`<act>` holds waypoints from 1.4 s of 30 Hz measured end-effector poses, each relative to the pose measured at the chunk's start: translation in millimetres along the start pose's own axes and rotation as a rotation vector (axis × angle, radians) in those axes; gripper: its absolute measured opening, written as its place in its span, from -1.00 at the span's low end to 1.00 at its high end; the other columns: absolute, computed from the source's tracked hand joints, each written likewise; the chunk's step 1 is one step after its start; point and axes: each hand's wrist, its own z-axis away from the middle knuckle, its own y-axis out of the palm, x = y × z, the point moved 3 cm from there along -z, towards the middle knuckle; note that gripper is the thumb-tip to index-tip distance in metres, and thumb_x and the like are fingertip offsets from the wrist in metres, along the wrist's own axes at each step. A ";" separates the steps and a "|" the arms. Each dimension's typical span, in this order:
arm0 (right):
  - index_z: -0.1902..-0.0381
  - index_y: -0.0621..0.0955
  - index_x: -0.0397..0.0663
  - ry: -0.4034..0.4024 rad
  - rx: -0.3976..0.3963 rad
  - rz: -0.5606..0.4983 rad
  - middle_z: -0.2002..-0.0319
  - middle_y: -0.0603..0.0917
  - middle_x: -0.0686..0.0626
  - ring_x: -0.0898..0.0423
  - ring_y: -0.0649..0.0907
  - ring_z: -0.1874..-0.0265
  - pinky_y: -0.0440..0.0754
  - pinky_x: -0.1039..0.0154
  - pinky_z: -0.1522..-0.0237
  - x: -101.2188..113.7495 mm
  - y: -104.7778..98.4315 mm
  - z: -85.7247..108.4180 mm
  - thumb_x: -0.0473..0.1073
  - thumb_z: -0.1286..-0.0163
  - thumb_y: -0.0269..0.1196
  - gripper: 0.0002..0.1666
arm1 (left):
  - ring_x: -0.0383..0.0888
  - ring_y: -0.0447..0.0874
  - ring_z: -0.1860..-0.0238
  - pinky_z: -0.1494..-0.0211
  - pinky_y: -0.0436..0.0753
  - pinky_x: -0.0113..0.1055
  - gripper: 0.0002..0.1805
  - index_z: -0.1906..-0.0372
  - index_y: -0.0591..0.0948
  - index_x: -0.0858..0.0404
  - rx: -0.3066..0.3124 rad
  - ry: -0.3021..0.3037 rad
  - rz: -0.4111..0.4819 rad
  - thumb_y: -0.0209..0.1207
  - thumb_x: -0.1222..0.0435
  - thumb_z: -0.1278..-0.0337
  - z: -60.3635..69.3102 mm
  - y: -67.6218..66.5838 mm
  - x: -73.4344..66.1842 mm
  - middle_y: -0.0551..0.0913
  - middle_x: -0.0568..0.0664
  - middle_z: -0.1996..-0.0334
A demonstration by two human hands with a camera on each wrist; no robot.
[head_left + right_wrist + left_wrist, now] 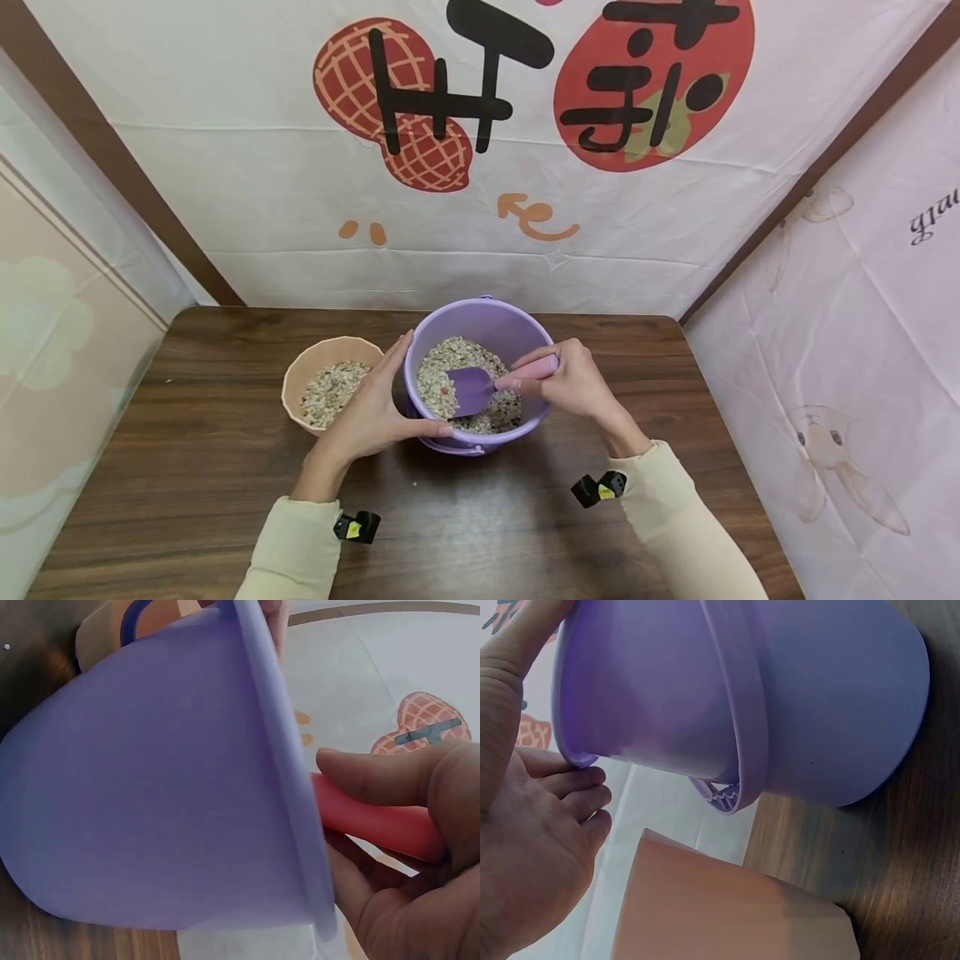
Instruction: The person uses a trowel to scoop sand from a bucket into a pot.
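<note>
A purple bucket [527, 329] stands at the table's middle with mixed flaky grain [474, 352], like oats, inside. My right hand [573, 379] grips the pink handle [534, 369] of a small scoop, whose purple blade [472, 390] lies in the grain. In the right wrist view, the bucket wall [157, 780] hides that blade. My left hand [378, 408] is spread against the bucket's left rim, thumb along the near side and fingers toward the back. Seen from the left wrist, its fingers [581, 787] touch the rim from outside.
Left of the bucket, partly behind my left hand, a peach-coloured bowl [296, 379] holds similar grain. The bucket's handle [739, 712] hangs down along its outside. Printed cloth walls [285, 208] enclose the back and sides of the brown wooden table [480, 517].
</note>
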 end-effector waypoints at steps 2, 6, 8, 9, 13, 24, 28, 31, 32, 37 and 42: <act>0.26 0.82 -0.23 0.002 -0.001 -0.022 0.30 0.82 -0.05 0.13 0.77 0.28 0.61 0.41 0.40 -1.3 1.0 -0.8 -0.37 -0.12 0.50 -0.82 | 0.10 0.00 -0.57 -0.51 0.13 0.23 0.59 -0.66 -0.06 0.07 -0.001 -0.001 0.001 0.65 -0.24 0.56 0.2 -0.3 -0.2 -0.01 0.04 -0.62; 0.22 0.82 -0.25 0.021 -0.002 -0.092 0.29 0.82 -0.07 0.09 0.78 0.22 0.68 0.38 0.27 -4.2 2.7 -1.6 -0.35 -0.16 0.49 -0.80 | 0.10 0.02 -0.56 -0.51 0.14 0.23 0.58 -0.66 -0.05 0.06 -0.002 0.003 0.003 0.65 -0.23 0.55 0.4 -0.7 -0.9 0.00 0.05 -0.62; 0.20 0.82 -0.24 0.027 -0.001 -0.138 0.29 0.81 -0.08 0.07 0.77 0.16 0.71 0.34 0.17 -5.0 4.1 -2.1 -0.34 -0.19 0.48 -0.81 | 0.10 0.03 -0.56 -0.51 0.15 0.22 0.58 -0.66 -0.05 0.05 -0.002 0.006 0.004 0.65 -0.24 0.55 0.3 -0.6 -0.9 0.01 0.06 -0.61; 0.20 0.82 -0.24 0.031 -0.001 -0.161 0.28 0.81 -0.08 0.08 0.76 0.13 0.71 0.32 0.12 -5.5 4.8 -2.4 -0.33 -0.20 0.48 -0.82 | 0.10 0.03 -0.56 -0.51 0.15 0.23 0.57 -0.66 -0.05 0.04 -0.002 0.008 0.005 0.65 -0.24 0.55 0.2 -0.5 -1.0 0.01 0.06 -0.61; 0.17 0.81 -0.28 0.041 -0.039 -0.210 0.28 0.81 -0.08 0.07 0.75 0.14 0.72 0.30 0.17 -8.7 5.3 -1.9 -0.32 -0.19 0.50 -0.77 | 0.09 0.06 -0.55 -0.50 0.17 0.23 0.56 -0.66 -0.03 0.01 -0.005 0.018 0.009 0.65 -0.25 0.55 0.1 0.0 -0.5 0.04 0.06 -0.61; 0.00 0.69 -0.49 0.109 -0.154 -0.437 0.24 0.81 -0.14 0.07 0.77 0.23 0.73 0.28 0.15 -19.2 -3.0 11.8 -0.35 -0.15 0.51 -0.54 | 0.09 0.05 -0.55 -0.49 0.17 0.23 0.55 -0.66 -0.04 -0.04 -0.007 0.027 0.005 0.64 -0.26 0.55 0.3 0.8 0.2 0.03 0.07 -0.61; -0.04 0.67 -0.48 0.111 -0.170 -0.492 0.17 0.81 -0.11 0.05 0.74 0.08 0.71 0.28 0.08 -23.1 -8.3 17.7 -0.32 -0.16 0.52 -0.50 | 0.10 0.05 -0.55 -0.50 0.16 0.23 0.56 -0.66 -0.04 -0.02 -0.009 0.017 0.002 0.64 -0.26 0.55 0.7 0.2 0.1 0.02 0.05 -0.61; -0.04 0.69 -0.44 0.093 -0.158 -0.531 0.15 0.80 -0.15 -0.03 0.67 -0.09 0.69 0.23 -0.01 -25.5 -11.7 22.0 -0.29 -0.20 0.51 -0.52 | 0.10 0.05 -0.55 -0.50 0.16 0.23 0.56 -0.66 -0.04 -0.02 -0.009 0.011 -0.003 0.64 -0.26 0.55 0.7 -0.1 0.4 0.01 0.03 -0.61; -0.04 0.70 -0.42 0.078 -0.148 -0.548 0.14 0.79 -0.17 -0.08 0.64 -0.15 0.68 0.21 -0.04 -26.0 -12.7 23.1 -0.30 -0.21 0.50 -0.54 | 0.10 0.05 -0.55 -0.50 0.16 0.23 0.56 -0.66 -0.04 -0.02 -0.009 0.009 -0.005 0.64 -0.27 0.55 0.8 -0.1 0.5 0.01 0.02 -0.61; -0.04 0.69 -0.44 0.002 -0.101 -0.592 0.09 0.76 -0.26 -0.18 0.59 -0.22 0.63 0.13 -0.16 -27.4 -19.5 29.6 -0.32 -0.30 0.43 -0.61 | 0.10 0.03 -0.56 -0.51 0.15 0.23 0.57 -0.66 -0.05 -0.01 -0.009 0.003 -0.011 0.64 -0.26 0.55 0.6 0.2 1.0 0.00 0.01 -0.61; -0.03 0.65 -0.55 0.003 -0.153 -0.565 0.08 0.77 -0.22 -0.10 0.65 -0.14 0.64 0.16 -0.13 -34.3 -29.6 37.3 -0.33 -0.29 0.44 -0.57 | 0.10 0.03 -0.56 -0.51 0.13 0.22 0.57 -0.66 -0.05 0.00 -0.010 -0.002 -0.011 0.64 -0.26 0.56 0.5 0.5 0.9 0.01 0.02 -0.61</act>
